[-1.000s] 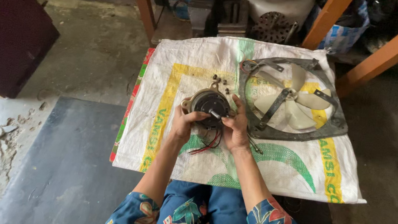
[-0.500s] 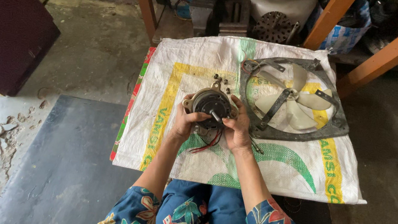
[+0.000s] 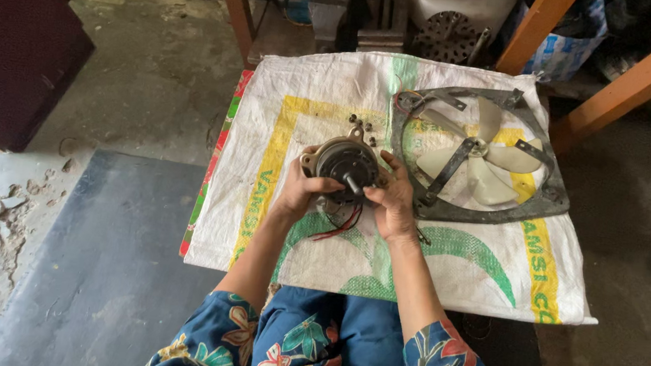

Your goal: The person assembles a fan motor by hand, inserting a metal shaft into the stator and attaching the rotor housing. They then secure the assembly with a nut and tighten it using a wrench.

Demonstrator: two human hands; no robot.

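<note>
We hold a small round fan motor [image 3: 347, 166] at the centre of the white woven sack [image 3: 287, 228] that covers the worktop. Our left hand [image 3: 303, 193] cups its housing from 8 o'clock, fingers curled closed around the rim. Our right hand [image 3: 391, 202] grips from 4 o'clock, thumb near the shaft, fingers wrapped shut on the body. Red and black wires [image 3: 336, 227] trail from under the motor toward 6 o'clock. Small loose screws [image 3: 362, 124] lie at 12 o'clock, just beside the motor. The fan frame with pale blades [image 3: 479, 156] rests at 2 o'clock, near our right hand.

Risk, as we judge it: turning the motor could snag the wires or sweep the screws off the sack onto the floor.
</note>
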